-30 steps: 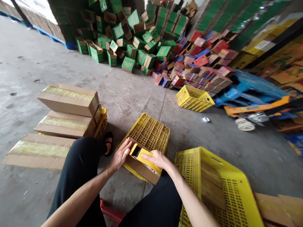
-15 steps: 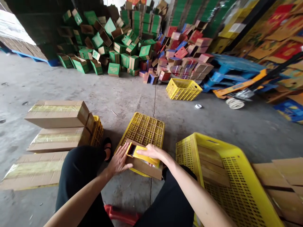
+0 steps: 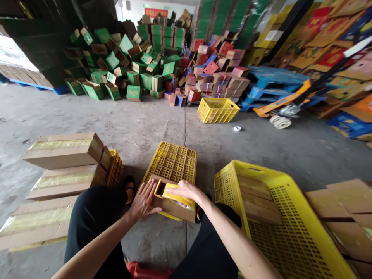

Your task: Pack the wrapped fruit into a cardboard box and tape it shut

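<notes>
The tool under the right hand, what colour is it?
Yellow: the tape dispenser, head view.

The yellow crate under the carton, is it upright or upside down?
Upside down: the yellow crate shows its perforated base upward, carrying the carton.

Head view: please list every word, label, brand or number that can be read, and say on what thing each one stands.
No text can be read.
Red sign on the far wall: pale marks, too blurred.
Green boxes: pale printed emblem, too small.
Yellow tape dispenser under the right hand: no writing visible.
Taped brown cartons: no print visible.
</notes>
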`<state>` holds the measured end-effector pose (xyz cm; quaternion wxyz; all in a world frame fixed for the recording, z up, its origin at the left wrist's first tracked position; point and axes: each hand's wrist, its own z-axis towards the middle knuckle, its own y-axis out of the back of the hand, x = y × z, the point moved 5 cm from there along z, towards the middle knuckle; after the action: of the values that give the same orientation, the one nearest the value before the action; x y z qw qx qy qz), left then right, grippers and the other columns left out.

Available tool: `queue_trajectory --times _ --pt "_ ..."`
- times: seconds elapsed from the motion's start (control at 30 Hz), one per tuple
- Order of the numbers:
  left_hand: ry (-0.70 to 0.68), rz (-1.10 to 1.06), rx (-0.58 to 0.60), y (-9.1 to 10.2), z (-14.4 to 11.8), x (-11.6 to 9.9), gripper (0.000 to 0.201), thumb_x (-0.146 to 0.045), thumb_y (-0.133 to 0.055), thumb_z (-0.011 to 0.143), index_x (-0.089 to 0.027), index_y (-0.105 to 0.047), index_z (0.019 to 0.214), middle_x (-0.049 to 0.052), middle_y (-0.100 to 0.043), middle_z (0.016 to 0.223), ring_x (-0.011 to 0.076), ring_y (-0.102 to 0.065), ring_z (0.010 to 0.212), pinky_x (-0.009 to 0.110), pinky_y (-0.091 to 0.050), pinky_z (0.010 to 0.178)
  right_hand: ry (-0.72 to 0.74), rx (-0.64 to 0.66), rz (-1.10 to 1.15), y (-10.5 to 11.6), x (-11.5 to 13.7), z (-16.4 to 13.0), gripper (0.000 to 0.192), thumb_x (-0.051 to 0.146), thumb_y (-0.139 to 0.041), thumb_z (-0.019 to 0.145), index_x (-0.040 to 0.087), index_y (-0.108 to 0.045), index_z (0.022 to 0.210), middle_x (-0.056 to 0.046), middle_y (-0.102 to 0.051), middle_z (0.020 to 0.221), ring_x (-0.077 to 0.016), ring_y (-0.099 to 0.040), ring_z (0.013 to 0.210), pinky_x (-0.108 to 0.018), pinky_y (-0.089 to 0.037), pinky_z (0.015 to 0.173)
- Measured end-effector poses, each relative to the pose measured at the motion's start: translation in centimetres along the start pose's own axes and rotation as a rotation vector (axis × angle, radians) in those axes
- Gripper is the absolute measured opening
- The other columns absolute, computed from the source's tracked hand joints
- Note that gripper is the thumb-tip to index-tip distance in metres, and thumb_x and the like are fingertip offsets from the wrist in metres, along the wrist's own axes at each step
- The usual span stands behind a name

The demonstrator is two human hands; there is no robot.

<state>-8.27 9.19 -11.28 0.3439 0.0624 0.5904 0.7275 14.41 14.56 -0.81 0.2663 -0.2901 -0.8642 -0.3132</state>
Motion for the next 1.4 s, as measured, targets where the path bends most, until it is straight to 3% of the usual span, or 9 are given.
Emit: queue_trajectory --times 0.23,0.37,0.57,0.73,0.83,1.03,1.2,1.4 --pt "-0.136 -0.038 -0.059 -1.4 0.9 -1.2 0.116 -0.085 -0.052 0.091 -0.017 -0.009 0.175 0.024 -0.028 0.175 0.0441 -0.032 0.160 0.061 -0.032 0.128 -0.002 0.055 -0.013 -0.3 -0.3 0.1 0.037 0.049 -0.079 0.083 0.019 -0.066 0.065 -0.009 -0.068 0.054 -0.0288 -0.075 0.060 -0.043 -0.068 0.060" --pt "-0.130 -0.025 -0.117 -1.7 0.7 -1.4 0.109 -0.082 -0.053 0.094 -0.019 -0.015 0.174 0.022 -0.029 0.175 0.0417 -0.036 0.159 0.059 -0.035 0.128 -0.022 0.145 -0.028 -1.0 -0.2 0.2 0.042 0.052 -0.077 0.086 0.020 -0.064 0.062 -0.011 -0.068 0.055 -0.0299 -0.077 0.065 -0.041 -0.068 0.061" --pt "-0.139 0.002 -0.105 -1.6 0.5 -1.3 0.107 -0.085 -0.048 0.093 -0.017 -0.026 0.172 0.022 -0.033 0.174 0.0414 -0.041 0.157 0.057 -0.037 0.127 -0.062 0.138 -0.014 -0.9 0.1 -0.1 0.044 0.052 -0.073 0.090 0.019 -0.063 0.064 -0.013 -0.069 0.056 -0.0318 -0.078 0.067 -0.042 -0.068 0.060" --pt "-0.129 0.034 -0.100 -1.4 0.4 -1.4 0.120 -0.087 -0.050 0.091 -0.012 -0.009 0.174 0.024 -0.031 0.174 0.0422 -0.035 0.159 0.055 -0.035 0.127 -0.059 0.128 -0.017 -0.7 0.8 -1.2 0.041 0.050 -0.074 0.089 0.021 -0.061 0.062 -0.009 -0.065 0.050 -0.0307 -0.076 0.062 -0.043 -0.068 0.061" --pt "-0.105 0.046 -0.070 -1.3 0.5 -1.4 0.124 -0.089 -0.049 0.089 -0.012 -0.001 0.174 0.024 -0.028 0.174 0.0418 -0.034 0.160 0.053 -0.031 0.129 -0.067 0.120 -0.010 -0.1 0.0 -1.8 0.042 0.050 -0.075 0.088 0.021 -0.061 0.061 -0.009 -0.064 0.050 -0.0292 -0.074 0.058 -0.043 -0.067 0.060" --pt "-0.081 0.055 -0.027 -1.1 0.8 -1.4 0.122 -0.091 -0.046 0.089 -0.012 -0.007 0.174 0.023 -0.027 0.175 0.0417 -0.032 0.161 0.050 -0.025 0.131 -0.117 0.060 0.021 1.5 -2.4 -3.3 0.038 0.048 -0.075 0.087 0.021 -0.062 0.064 -0.008 -0.065 0.051 -0.0262 -0.071 0.053 -0.041 -0.066 0.058" --pt "-0.077 0.063 0.001 -0.8 0.7 -1.5 0.120 -0.090 -0.044 0.090 -0.013 -0.008 0.174 0.023 -0.026 0.175 0.0412 -0.030 0.162 0.049 -0.023 0.132 -0.087 0.018 0.026 1.2 -2.6 -3.6 0.037 0.051 -0.075 0.086 0.018 -0.067 0.071 -0.011 -0.069 0.058 -0.0262 -0.070 0.053 -0.041 -0.064 0.054" --pt "-0.149 0.102 0.043 -0.2 1.4 -2.5 0.130 -0.097 -0.040 0.084 -0.009 -0.004 0.174 0.025 -0.028 0.174 0.0438 -0.032 0.160 0.054 -0.024 0.131 -0.053 0.032 0.000 1.4 -2.8 -3.3 0.042 0.051 -0.075 0.089 0.017 -0.065 0.068 -0.009 -0.066 0.054 -0.0219 -0.065 0.048 -0.035 -0.061 0.049"
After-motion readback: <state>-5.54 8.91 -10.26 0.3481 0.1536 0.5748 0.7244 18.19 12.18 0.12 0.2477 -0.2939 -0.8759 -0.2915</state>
